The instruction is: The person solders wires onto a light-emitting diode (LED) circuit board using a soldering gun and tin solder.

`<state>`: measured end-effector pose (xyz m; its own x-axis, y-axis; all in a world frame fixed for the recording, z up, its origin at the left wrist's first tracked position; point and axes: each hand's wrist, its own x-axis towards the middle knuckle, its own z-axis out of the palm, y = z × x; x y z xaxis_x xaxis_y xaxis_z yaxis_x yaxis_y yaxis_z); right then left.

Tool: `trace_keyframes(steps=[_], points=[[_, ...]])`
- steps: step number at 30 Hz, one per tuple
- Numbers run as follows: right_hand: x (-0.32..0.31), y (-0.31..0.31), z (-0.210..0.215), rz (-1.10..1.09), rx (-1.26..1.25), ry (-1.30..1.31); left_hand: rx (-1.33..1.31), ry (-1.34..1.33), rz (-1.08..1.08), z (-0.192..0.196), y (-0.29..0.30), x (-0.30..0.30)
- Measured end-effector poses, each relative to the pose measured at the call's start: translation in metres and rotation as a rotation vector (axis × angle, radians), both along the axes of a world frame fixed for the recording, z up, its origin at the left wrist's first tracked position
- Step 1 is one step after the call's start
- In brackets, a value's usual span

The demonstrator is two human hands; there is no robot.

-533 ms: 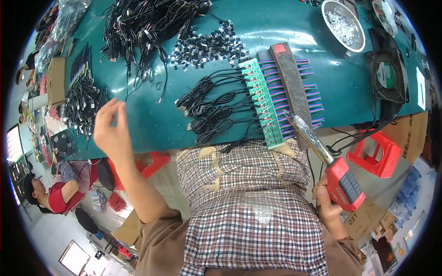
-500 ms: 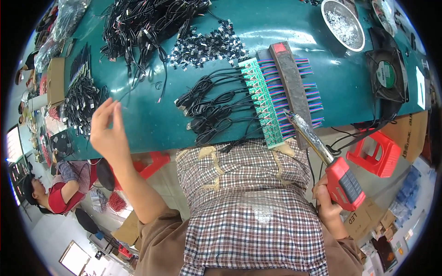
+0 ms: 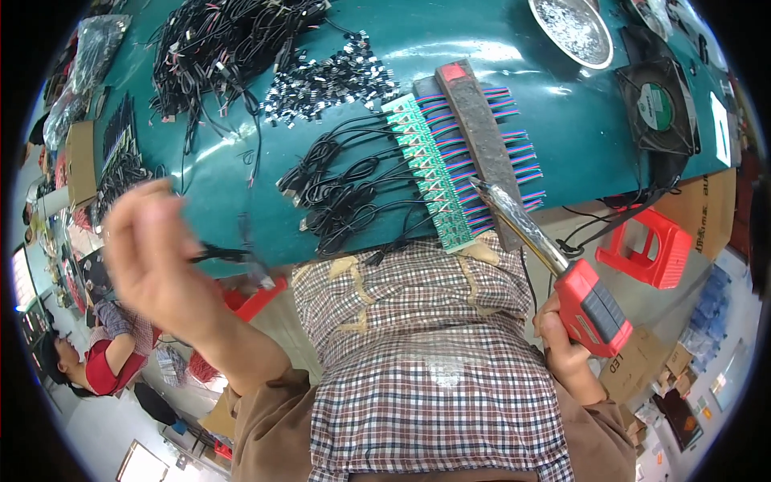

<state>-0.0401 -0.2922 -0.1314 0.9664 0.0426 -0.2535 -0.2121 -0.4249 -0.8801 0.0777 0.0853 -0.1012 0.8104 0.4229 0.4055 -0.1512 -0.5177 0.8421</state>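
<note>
My left hand (image 3: 157, 261), smeared by motion, is raised at the table's left front edge with curled fingers. From it trails a black cable (image 3: 221, 254) with a blurred connector end. In my right hand (image 3: 560, 341) is a red and black soldering gun (image 3: 590, 308), gripped by its handle. Its long metal barrel slants up and left, and the tip is close to the wires beside a row of green circuit boards (image 3: 430, 173). Black cables (image 3: 341, 193) run from the boards' left side and multicoloured wires (image 3: 526, 165) from their right. A dark bar (image 3: 482, 136) lies across those wires.
Behind the boards lie a heap of small connectors (image 3: 329, 80) and a tangle of black cables (image 3: 217, 56). A metal bowl (image 3: 604, 55) and a fan (image 3: 658, 108) stand at the right. Red stools (image 3: 654, 249) are below the table. Another person (image 3: 108, 349) sits at far left.
My left hand has come nearer and lower, with the black cable trailing from it. My right hand still holds the soldering gun in about the same place. The whole view has shifted slightly.
</note>
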Motion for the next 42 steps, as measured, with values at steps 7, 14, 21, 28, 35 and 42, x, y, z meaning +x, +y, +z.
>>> trace_keyframes(steps=[7, 14, 21, 28, 35, 42], points=[[0.018, 0.020, 0.000, -0.108, 0.123, -0.005, 0.050, 0.424, -0.542, -0.037, -0.100, -0.011], [0.044, 0.045, -0.008, -0.062, 0.217, 0.012, 0.041, 0.484, -0.571, -0.040, -0.116, -0.012], [0.064, 0.071, -0.028, -0.016, 0.112, -0.250, 0.085, 0.530, -0.622, -0.037, -0.122, -0.015], [0.052, 0.073, -0.041, -0.172, 0.237, 0.066, 0.122, 0.497, -0.741, -0.037, -0.119, -0.012], [0.069, 0.065, -0.009, -0.021, 0.584, -0.015, 0.001, 0.289, -0.927, -0.043, -0.105, -0.009], [0.063, 0.042, 0.001, -0.030, 0.367, -0.091, 0.312, 0.318, -0.572, -0.042, -0.102, -0.009]])
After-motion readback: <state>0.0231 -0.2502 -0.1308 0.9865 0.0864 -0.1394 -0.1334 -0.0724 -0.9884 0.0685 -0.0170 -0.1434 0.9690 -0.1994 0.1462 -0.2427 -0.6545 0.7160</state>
